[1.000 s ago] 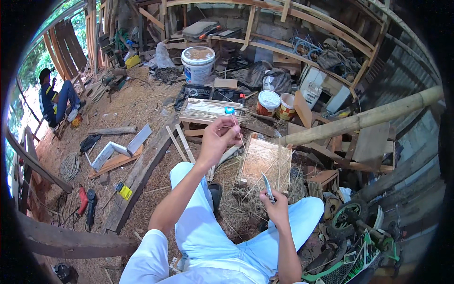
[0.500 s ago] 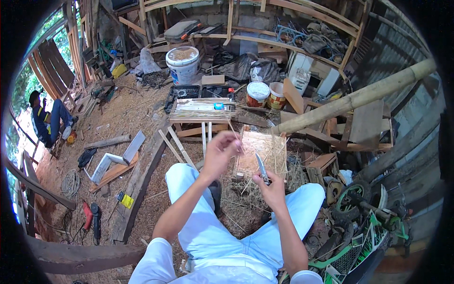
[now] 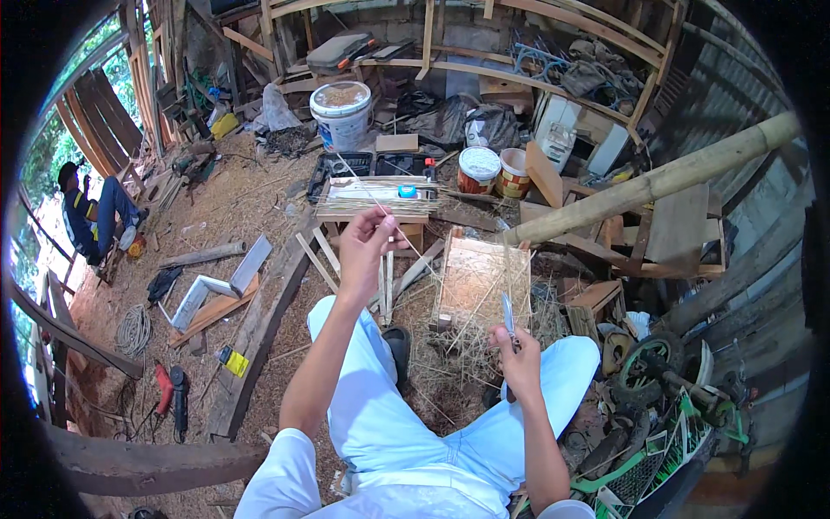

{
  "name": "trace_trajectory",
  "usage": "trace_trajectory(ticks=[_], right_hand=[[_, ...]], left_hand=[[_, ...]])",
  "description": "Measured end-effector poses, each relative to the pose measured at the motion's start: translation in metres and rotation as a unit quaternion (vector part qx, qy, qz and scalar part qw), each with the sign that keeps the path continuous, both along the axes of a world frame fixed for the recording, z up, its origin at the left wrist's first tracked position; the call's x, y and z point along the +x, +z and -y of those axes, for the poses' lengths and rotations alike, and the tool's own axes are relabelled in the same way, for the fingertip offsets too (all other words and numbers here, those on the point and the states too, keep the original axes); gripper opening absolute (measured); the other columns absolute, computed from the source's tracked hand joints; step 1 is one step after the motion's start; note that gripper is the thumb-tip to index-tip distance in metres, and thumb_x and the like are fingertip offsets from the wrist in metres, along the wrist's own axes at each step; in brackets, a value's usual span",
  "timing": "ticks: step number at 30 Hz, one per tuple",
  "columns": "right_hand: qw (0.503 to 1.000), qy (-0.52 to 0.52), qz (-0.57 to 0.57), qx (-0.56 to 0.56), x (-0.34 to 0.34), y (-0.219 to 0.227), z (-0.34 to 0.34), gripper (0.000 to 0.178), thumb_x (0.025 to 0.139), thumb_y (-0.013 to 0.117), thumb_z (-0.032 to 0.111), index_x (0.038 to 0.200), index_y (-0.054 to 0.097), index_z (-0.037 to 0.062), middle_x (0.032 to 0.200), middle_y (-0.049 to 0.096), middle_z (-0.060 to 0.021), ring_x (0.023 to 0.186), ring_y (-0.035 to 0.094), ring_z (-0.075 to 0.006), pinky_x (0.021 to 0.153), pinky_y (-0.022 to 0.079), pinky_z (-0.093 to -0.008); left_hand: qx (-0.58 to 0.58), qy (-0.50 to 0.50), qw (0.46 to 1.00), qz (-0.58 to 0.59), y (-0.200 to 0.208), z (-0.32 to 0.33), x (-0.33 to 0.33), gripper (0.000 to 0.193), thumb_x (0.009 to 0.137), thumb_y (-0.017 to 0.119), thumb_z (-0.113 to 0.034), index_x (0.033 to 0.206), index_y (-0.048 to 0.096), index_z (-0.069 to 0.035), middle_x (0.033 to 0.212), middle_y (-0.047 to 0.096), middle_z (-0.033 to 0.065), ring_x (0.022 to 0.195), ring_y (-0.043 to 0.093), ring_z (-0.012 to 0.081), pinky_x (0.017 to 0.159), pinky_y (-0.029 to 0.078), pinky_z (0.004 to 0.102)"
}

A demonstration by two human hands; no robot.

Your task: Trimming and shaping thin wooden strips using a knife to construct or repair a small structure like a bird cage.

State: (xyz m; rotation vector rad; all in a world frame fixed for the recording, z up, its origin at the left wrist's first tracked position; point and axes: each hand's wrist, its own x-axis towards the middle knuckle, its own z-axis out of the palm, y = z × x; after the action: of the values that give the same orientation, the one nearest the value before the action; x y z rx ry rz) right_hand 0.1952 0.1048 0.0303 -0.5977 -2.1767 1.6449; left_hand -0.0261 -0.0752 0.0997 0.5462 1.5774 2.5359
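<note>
My left hand is raised in front of me, its fingers pinched on a thin bamboo strip that slants from upper left to lower right. In my right hand, above my right knee, is a knife with its blade pointing up and away from me. The blade is apart from the strip. Between and beyond my hands lies a wooden board strewn with shavings. Farther off, many thin strips lie across a low wooden stand, with a blue tape measure on top.
A bamboo pole slants in from the right beyond the board. Buckets and an open black tool case stand at the back. Left are a long beam and an angle grinder; a person sits far left. A small green-wheeled bike lies right.
My left hand has moved up and left with the strip, away from the knife. My right hand has shifted slightly right and lower, still holding the knife.
</note>
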Motion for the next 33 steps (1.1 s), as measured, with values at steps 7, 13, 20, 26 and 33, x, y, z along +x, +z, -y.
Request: trace_trajectory(ticks=[7,13,20,26,33], right_hand=[[0.998,0.029,-0.047,0.03,-0.007,0.029,0.006,0.028,0.091,0.056,0.02,0.112,0.06,0.002,0.095,0.063,-0.0088,0.088,0.057,-0.0136,0.08,0.044,-0.0279],[0.98,0.048,-0.056,0.186,-0.013,0.03,0.01,0.037,0.092,0.051,0.014,0.126,0.05,-0.0019,0.101,0.061,-0.0148,0.093,0.059,-0.0245,0.085,0.044,-0.0308],[0.949,-0.009,-0.145,0.281,-0.013,0.064,0.002,0.036,0.094,0.043,0.006,0.129,0.046,-0.0026,0.098,0.062,-0.0154,0.075,0.061,-0.0233,0.069,0.047,-0.0321],[0.994,0.066,-0.067,-0.05,-0.009,0.077,-0.003,0.034,0.099,0.041,0.021,0.13,0.045,0.0068,0.075,0.061,-0.0077,0.044,0.037,-0.0016,0.04,0.029,-0.0178],[0.937,0.164,-0.026,-0.308,-0.012,0.098,-0.006,0.036,0.099,0.042,0.026,0.129,0.044,0.0065,0.065,0.047,0.0,0.046,0.031,-0.0015,0.038,0.023,-0.0154]], left_hand=[[-0.04,-0.025,0.999,-0.025,0.002,-0.012,0.02,0.016,0.088,0.062,-0.011,0.1,0.056,-0.002,0.086,0.059,0.0039,0.074,0.06,0.0119,0.063,0.056,0.028],[-0.09,-0.111,0.99,-0.008,0.003,-0.023,0.043,0.021,0.089,0.06,-0.011,0.107,0.055,0.0,0.088,0.059,0.0041,0.072,0.061,0.0115,0.063,0.053,0.0251],[-0.128,-0.23,0.964,-0.022,0.004,-0.024,0.07,0.025,0.094,0.05,-0.009,0.117,0.057,0.001,0.086,0.059,0.0033,0.071,0.059,0.0102,0.063,0.048,0.0231],[-0.167,-0.264,0.95,-0.001,0.008,-0.036,0.086,0.026,0.094,0.052,-0.012,0.116,0.058,0.0,0.076,0.056,0.0012,0.065,0.054,0.0076,0.053,0.046,0.0234],[-0.223,-0.287,0.931,-0.031,0.004,-0.038,0.108,0.022,0.093,0.055,-0.014,0.111,0.06,-0.001,0.07,0.056,0.0004,0.059,0.052,0.0056,0.047,0.043,0.0212]])
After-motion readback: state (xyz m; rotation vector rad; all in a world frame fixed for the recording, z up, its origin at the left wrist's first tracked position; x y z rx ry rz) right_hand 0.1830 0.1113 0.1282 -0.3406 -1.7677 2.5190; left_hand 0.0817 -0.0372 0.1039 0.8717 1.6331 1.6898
